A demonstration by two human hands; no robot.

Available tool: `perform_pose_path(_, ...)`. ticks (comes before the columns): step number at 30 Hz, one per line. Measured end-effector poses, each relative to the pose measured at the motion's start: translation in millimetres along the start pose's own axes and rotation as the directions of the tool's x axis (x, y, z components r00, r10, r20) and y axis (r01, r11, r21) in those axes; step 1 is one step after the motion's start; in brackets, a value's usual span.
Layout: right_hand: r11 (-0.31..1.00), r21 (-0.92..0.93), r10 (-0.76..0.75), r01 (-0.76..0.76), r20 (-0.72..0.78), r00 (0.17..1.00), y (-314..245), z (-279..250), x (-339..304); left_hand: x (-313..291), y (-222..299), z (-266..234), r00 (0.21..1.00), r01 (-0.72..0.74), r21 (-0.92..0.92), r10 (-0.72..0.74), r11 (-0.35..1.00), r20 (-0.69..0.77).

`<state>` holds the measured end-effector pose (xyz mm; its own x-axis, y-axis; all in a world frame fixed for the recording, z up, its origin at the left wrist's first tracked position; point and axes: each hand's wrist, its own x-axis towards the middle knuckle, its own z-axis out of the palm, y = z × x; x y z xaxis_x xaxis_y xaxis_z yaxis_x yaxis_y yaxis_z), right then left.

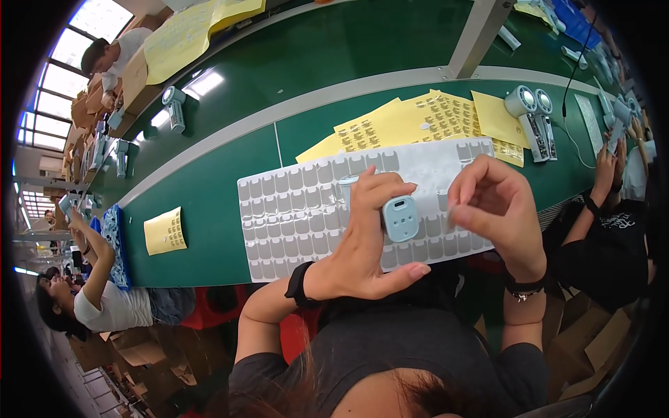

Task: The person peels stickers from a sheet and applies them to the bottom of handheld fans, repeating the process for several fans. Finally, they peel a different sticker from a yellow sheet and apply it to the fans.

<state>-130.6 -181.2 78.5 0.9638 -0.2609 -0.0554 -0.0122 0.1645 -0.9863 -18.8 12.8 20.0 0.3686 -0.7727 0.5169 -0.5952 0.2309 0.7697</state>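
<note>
While the left hand (355,240) curls its fingers around a pale blue device (401,221), its thumb juts out clear of it. The device's rounded end, with a port and small holes, faces up, over the sheet's middle. Just to its right, the right hand (503,212) holds thumb and forefinger almost together, pinching a small grey piece (450,219); whether that is a label, I cannot tell. Under both hands lies the white sheet (428,159), with rows of grey labels and a bare patch toward its upper right. Past its far edge, yellow papers (376,127) overlap on the green counter (212,226). Two fans (521,102) lie side by side at their right end. Beyond the rail (418,74) lies another fan (174,111).
</note>
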Motion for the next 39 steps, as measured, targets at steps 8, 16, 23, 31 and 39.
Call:
perform_pose_path(8, 0.981, -0.093, 0.180, -0.172, 0.092, 0.979, -17.1, 19.7, 4.0, -0.7, 2.0, 19.1, 1.000, 0.013, 0.025, -0.012, 1.000, -0.028)
perform_pose_path(16, 0.950, -0.244, 0.224, -0.193, 0.103, 0.969, -22.9, 16.3, 4.1, 0.0, 2.6, 22.1, 1.000, -0.004, 0.057, 0.006, 0.998, -0.030)
perform_pose_path(23, 0.943, -0.254, 0.245, -0.214, 0.096, 0.965, -23.8, 14.7, 5.5, 1.5, 3.6, 22.9, 1.000, -0.001, 0.087, 0.004, 0.996, -0.029)
perform_pose_path(31, 0.942, -0.243, 0.266, -0.233, 0.111, 0.958, -24.1, 15.2, 8.0, 0.9, 3.4, 22.2, 1.000, 0.006, 0.097, -0.003, 0.995, -0.030)
perform_pose_path(39, 0.887, -0.430, 0.191, -0.167, 0.013, 0.982, -31.6, 24.0, -0.9, 2.3, 5.2, 29.2, 0.999, 0.008, 0.122, -0.002, 0.992, -0.053)
